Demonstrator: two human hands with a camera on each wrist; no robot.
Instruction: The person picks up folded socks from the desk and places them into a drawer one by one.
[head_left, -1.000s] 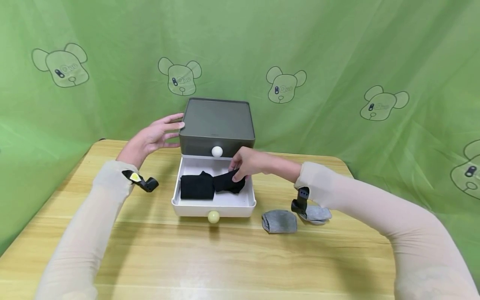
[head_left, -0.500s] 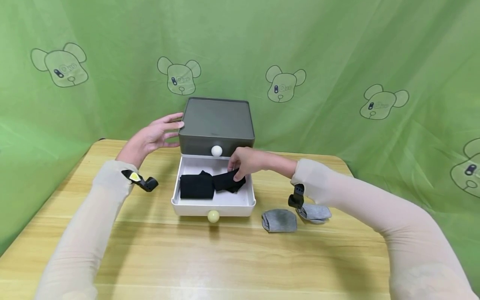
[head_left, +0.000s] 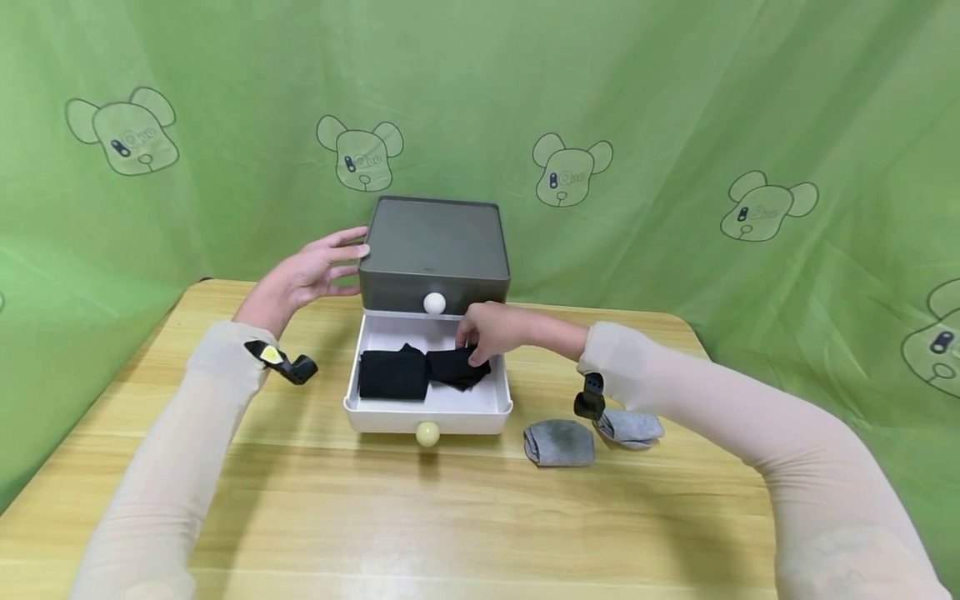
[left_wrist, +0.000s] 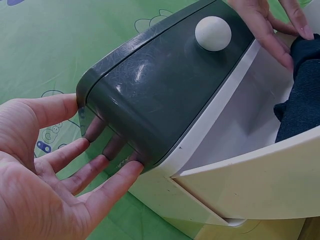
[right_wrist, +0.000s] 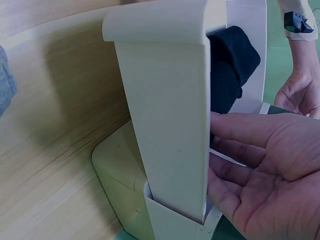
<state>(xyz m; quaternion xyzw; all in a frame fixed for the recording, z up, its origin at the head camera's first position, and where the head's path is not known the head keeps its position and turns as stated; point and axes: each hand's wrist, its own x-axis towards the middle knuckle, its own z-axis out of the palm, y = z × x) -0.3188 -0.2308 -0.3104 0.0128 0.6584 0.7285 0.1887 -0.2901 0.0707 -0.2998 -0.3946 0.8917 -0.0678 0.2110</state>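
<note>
Black cloth [head_left: 450, 365] lies with long axis seemingly crosswise, right hand [head_left: 493, 328] pinching its right end, left hand [head_left: 309, 270] splayed.

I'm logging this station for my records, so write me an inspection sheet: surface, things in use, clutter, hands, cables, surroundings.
Surface: wood-grain tabletop
Job's things: white drawer, open, with left black bundle and right black bundle inside; left grey bundle and right grey bundle outside, on the tabletop
Clutter: nothing seen
Hands: left hand touches the dark upper section; right hand holds the right black bundle
Cables: nothing seen
Surroundings: green curtain with printed animal heads
</note>
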